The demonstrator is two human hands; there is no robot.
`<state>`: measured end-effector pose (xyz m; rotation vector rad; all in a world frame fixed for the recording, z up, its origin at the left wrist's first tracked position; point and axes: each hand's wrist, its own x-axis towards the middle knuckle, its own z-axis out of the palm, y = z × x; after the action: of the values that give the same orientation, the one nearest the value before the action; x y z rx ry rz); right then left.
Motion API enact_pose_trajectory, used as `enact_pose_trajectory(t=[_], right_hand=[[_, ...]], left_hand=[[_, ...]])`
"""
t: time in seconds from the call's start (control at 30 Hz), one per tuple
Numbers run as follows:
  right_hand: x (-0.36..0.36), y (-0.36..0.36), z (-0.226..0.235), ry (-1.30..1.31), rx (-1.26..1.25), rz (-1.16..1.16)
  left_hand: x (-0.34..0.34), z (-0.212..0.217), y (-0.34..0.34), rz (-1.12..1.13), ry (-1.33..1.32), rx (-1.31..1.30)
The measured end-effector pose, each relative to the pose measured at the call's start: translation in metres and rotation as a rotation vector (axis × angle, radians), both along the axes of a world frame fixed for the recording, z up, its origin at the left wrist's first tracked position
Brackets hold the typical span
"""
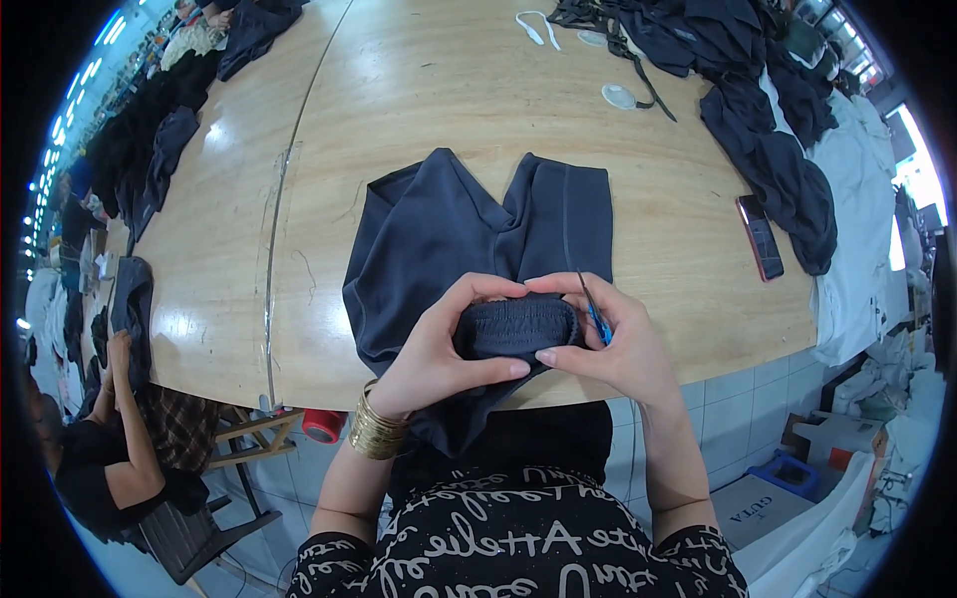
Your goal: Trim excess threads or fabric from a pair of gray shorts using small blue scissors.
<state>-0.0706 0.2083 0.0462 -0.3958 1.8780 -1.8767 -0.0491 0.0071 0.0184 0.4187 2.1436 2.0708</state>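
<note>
Holding the elastic band (516, 325) of a dark garment (429, 239) near the wooden table's (309, 329) close edge, gripped between thumbs and fingers of half-closed left hand (434, 341) and right hand (638, 347), with blue snips (600, 323) in the latter.

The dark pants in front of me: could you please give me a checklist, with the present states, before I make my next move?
1. Left hand gripping the gathered band of the dark pants: ok.
2. Right hand gripping the band's other side: ok.
3. Blue-handled snips at the right hand, blades closed: cannot tell.
4. Pants lying wholly on the table: not ok; part hangs over the near edge.
5. Phone apart from the pants: ok.
</note>
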Motion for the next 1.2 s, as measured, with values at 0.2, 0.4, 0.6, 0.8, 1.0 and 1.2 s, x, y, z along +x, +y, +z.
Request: enact_pose_trajectory(t=[0.2, 0.4, 0.6, 0.8, 1.0, 1.2], right_hand=[[-0.007, -0.001, -0.007, -0.124, 0.049, -0.039], [-0.011, -0.004, 0.002, -0.166, 0.036, -0.061], [-0.011, -0.006, 0.002, -0.15, 0.039, -0.068], [-0.011, -0.007, 0.009, -0.105, 0.049, -0.073], [-0.009, -0.004, 0.008, -0.087, 0.042, -0.026], [-0.002, -0.003, 0.018, 0.046, 0.126, 0.036]], left_hand=[[-0.004, 0.003, -0.002, -0.002, -0.149, 0.098], [-0.004, 0.006, -0.002, 0.006, -0.337, 0.25], [-0.004, 0.005, -0.004, -0.021, -0.346, 0.281], [-0.004, 0.004, -0.008, -0.045, -0.342, 0.265], [-0.004, 0.002, -0.012, -0.074, -0.244, 0.207], [0.002, 0.01, -0.009, -0.059, -0.073, 0.135]])
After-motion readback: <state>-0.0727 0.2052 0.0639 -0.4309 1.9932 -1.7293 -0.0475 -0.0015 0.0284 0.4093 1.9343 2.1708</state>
